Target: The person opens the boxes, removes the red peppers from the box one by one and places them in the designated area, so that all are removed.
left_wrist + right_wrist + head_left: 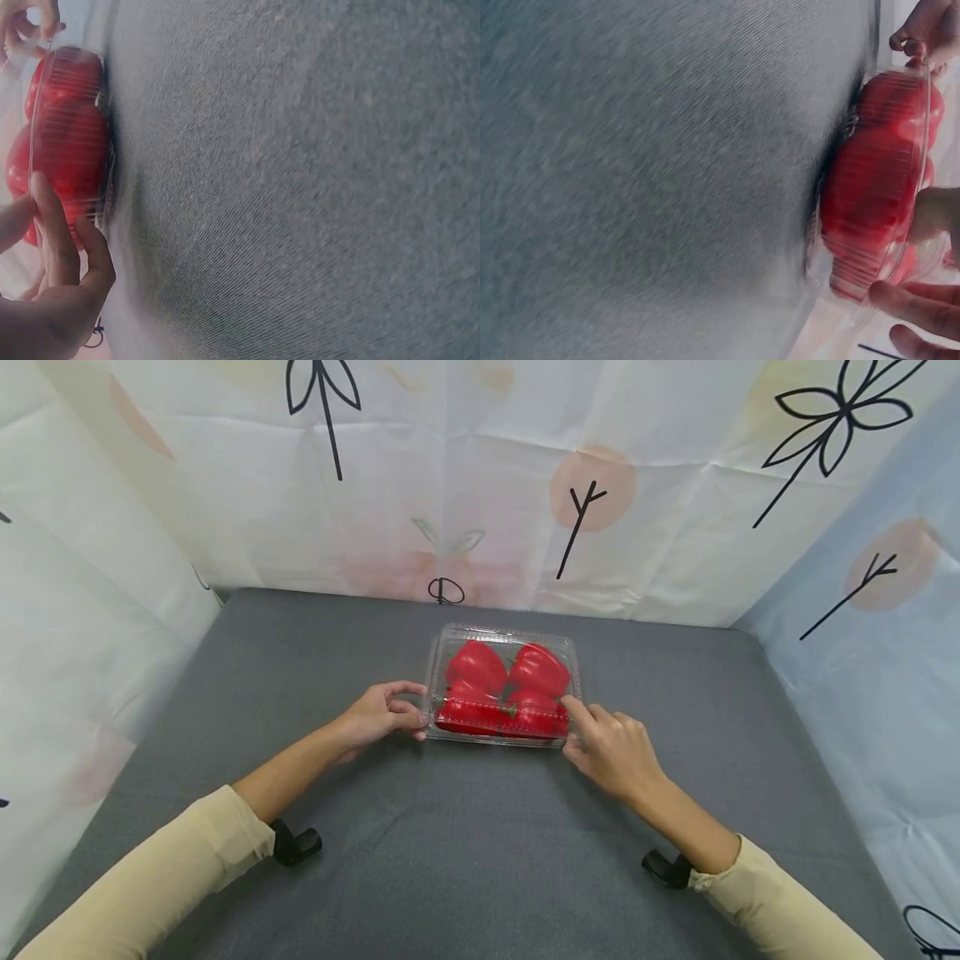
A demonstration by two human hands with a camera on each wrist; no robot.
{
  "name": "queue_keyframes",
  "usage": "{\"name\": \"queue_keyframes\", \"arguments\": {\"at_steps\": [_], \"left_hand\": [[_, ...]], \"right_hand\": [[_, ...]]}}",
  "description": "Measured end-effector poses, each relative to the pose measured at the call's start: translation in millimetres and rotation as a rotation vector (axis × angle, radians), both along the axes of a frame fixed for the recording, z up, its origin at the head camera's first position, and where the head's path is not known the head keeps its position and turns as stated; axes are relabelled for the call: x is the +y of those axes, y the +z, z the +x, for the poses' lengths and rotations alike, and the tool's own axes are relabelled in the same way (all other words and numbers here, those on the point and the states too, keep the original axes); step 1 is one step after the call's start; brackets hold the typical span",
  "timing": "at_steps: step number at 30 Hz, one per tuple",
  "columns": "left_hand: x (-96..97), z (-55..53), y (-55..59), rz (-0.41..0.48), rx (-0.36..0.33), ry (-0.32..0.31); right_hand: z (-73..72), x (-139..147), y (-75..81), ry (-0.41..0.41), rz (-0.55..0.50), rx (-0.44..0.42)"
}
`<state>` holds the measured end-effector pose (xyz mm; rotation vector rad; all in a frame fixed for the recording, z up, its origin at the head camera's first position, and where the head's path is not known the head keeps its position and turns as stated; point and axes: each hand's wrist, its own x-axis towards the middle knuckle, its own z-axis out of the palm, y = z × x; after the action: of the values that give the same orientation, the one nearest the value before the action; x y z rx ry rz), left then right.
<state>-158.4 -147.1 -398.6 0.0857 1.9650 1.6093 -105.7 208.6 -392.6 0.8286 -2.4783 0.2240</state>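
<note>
A clear plastic clamshell box (501,637) sits on the grey cloth, its lid down over several red bell peppers (540,668). At the box's left side, my left hand (388,710) pinches the rim between thumb and fingers; the left wrist view shows the same fingers (56,232) along that edge. My right hand (617,747) pinches the rim near the front right corner, index finger over the lid edge and thumb lower. In the right wrist view, the peppers (866,184) show through the ribbed front wall.
A grey cloth (465,852) covers the table. Patterned white fabric (480,485) hangs behind it and along both sides. A dark strap piece (296,845) sits at the left cuff, and another (667,868) at the right cuff.
</note>
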Motion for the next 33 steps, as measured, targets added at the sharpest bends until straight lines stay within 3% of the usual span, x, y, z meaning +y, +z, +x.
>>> {"name": "queue_keyframes", "arguments": {"at_steps": [5,11,23,33], "left_hand": [[-1.9,-0.7,3.3,0.015,-0.029,-0.041],[-3.1,-1.8,3.8,0.022,-0.007,-0.075],[-3.9,-2.2,0.3,0.055,-0.021,-0.112],[-3.1,-1.3,-1.5,0.064,-0.049,-0.12]], "right_hand": [[-2.3,7.4,1.2,0.059,-0.052,-0.004],[-9.1,17.5,7.6,0.103,-0.168,0.029],[-26.2,22.8,31.4,0.086,-0.482,0.056],[-39.0,17.9,44.5,0.041,-0.673,0.001]]}}
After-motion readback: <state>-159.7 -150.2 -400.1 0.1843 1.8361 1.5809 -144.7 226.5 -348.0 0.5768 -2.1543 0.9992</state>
